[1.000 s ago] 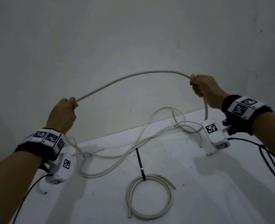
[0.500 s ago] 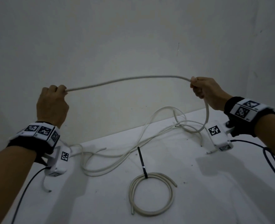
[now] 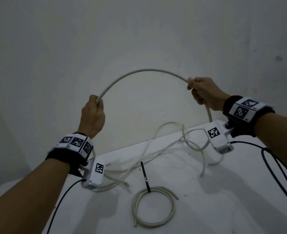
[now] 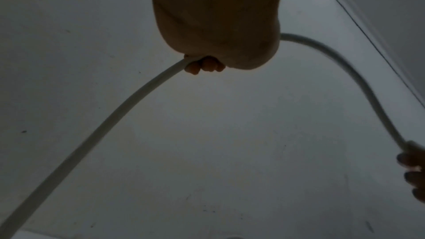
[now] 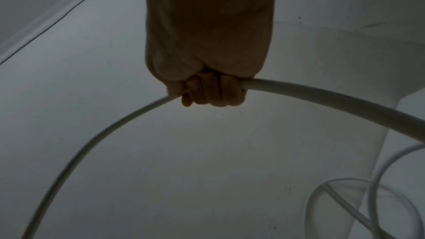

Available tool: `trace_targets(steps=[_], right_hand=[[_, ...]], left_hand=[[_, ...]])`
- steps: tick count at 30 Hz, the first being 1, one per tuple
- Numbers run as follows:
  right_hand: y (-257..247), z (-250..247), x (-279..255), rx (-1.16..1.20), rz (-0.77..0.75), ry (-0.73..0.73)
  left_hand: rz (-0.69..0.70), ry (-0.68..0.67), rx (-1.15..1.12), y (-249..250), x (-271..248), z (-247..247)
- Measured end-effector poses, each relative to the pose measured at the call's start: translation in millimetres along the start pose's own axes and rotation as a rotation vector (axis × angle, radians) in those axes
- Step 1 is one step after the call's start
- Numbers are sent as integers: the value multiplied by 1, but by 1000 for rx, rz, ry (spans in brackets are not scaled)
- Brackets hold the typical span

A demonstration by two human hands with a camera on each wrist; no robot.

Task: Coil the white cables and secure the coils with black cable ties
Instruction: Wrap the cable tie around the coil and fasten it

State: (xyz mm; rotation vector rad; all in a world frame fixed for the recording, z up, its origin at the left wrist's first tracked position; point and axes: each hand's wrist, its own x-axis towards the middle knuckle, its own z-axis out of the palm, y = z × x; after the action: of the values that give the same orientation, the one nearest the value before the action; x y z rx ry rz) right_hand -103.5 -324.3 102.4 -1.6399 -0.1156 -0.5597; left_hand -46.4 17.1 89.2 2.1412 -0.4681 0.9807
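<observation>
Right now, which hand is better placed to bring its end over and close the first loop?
Left, probably. The left hand grips the white cable in mid-air with slack hanging below; the right hand can anchor the arc.

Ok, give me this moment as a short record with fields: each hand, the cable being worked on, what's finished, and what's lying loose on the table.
left hand: grips the held cable, raised above the table
right hand: grips the same cable further along
held cable: white, bent in an upward arch between the hands, not yet a closed loop
finished coil: white, flat on the table, bound by a black tie
loose cables: white, tangled on the table behind the coil
</observation>
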Motion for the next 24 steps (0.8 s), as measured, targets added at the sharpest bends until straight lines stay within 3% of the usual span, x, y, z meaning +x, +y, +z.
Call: trace_targets(steps=[6,11,17,24], right_hand=[[5,-6,-16,-78,342,-46],[11,-5,-19,133,551,-136],[-1,0,-19,332,550,-85],[-31,-18,-22,564,411,-48]], left_hand=[[-43,-93,-7,18,-11,7],[-47,-93,32,32,-14,6],[-107,-104,-95,59,-13,2],[-191,-276,-397,81,-20,-15]])
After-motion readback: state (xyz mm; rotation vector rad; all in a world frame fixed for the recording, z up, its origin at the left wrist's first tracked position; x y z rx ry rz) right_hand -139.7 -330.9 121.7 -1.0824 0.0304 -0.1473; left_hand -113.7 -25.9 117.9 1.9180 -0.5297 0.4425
